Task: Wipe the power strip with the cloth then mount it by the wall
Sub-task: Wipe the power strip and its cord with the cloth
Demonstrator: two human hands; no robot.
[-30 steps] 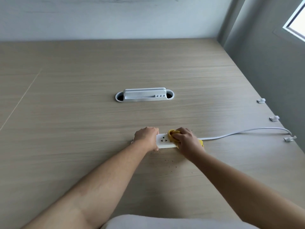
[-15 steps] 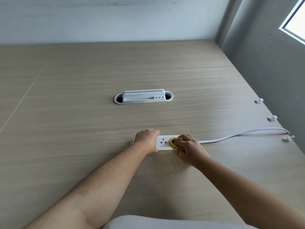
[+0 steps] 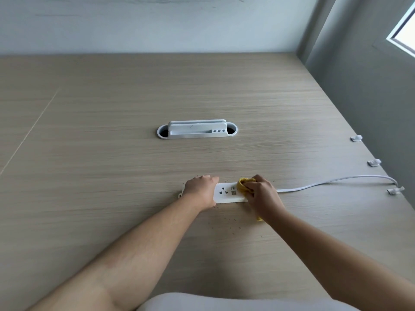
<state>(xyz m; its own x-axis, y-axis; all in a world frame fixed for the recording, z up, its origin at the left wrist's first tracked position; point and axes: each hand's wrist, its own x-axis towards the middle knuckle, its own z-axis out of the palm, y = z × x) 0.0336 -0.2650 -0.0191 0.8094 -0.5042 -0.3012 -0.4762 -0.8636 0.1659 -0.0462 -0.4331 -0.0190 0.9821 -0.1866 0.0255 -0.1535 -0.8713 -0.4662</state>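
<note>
A white power strip (image 3: 226, 193) lies flat on the wooden desk, sockets facing up. My left hand (image 3: 199, 191) presses down on its left end and hides that part. Bunched in my right hand (image 3: 261, 196) is a yellow cloth (image 3: 243, 185), pressed onto the right half of the strip. A corner of the cloth pokes out below my right wrist. The strip's white cable (image 3: 332, 181) runs right toward the wall.
Three small white clips (image 3: 374, 162) sit along the desk's right edge by the grey wall; the cable passes through the nearest clip (image 3: 395, 190). A white cable grommet with a holder (image 3: 197, 129) is set in the desk farther back. Dark crumbs (image 3: 231, 224) lie in front of the strip.
My right hand has slid the cloth a little to the right along the strip, uncovering more of its sockets. The left hand has stayed on the strip's left end.
</note>
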